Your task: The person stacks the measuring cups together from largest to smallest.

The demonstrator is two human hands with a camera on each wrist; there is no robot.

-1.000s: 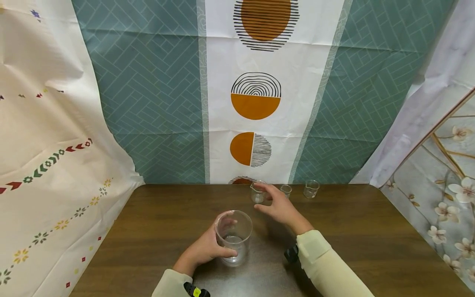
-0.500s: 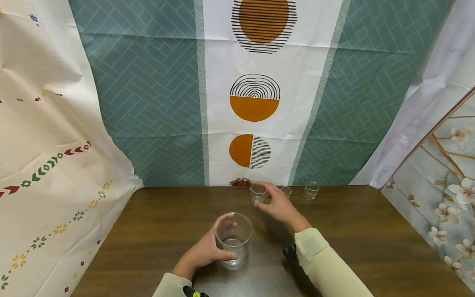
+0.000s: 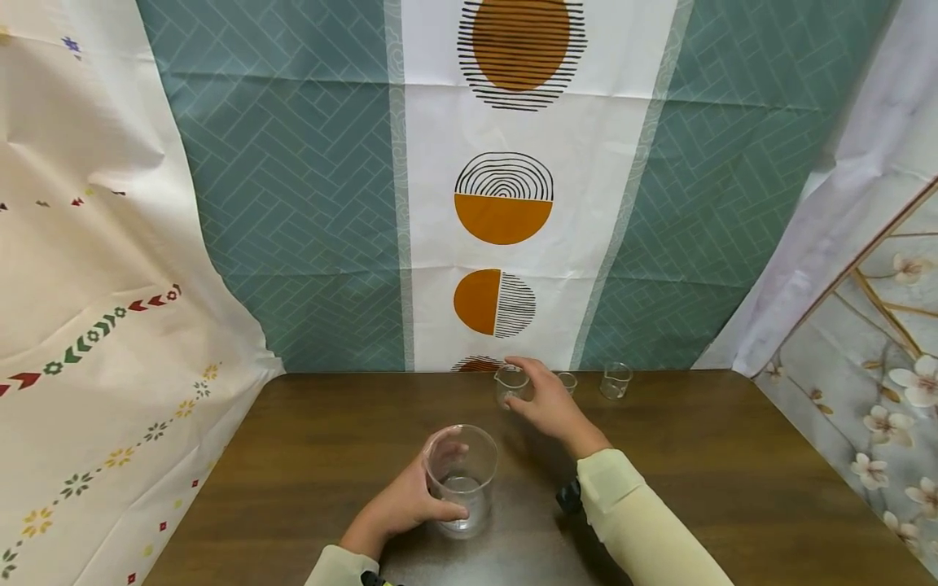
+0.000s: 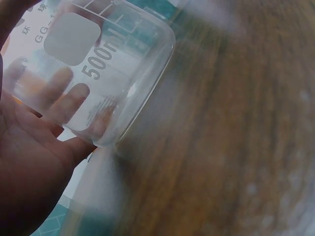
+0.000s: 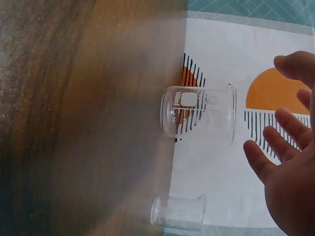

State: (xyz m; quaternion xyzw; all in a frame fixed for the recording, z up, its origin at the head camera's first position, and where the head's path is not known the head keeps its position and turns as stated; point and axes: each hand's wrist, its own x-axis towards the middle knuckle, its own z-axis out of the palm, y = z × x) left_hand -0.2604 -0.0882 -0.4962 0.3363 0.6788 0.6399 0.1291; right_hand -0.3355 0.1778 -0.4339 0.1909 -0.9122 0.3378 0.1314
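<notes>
My left hand holds a large clear glass beaker near the front middle of the table, thumb on the near side and fingers round the far side. In the left wrist view this beaker bears the marking 500ml. Farther back, my right hand reaches beside a smaller glass beaker, thumb and fingers apart. The right wrist view shows this upright beaker, marked 100ml, with a gap between it and the spread fingers.
Close behind the right hand stands a tiny glass beaker, partly hidden in the head view. Another small beaker stands to its right. The brown wooden table ends at a patterned cloth backdrop.
The head view has tilted up slightly. Relative to the small beaker, my right hand has shifted a little farther back. The left hand keeps its grip on the large beaker.
</notes>
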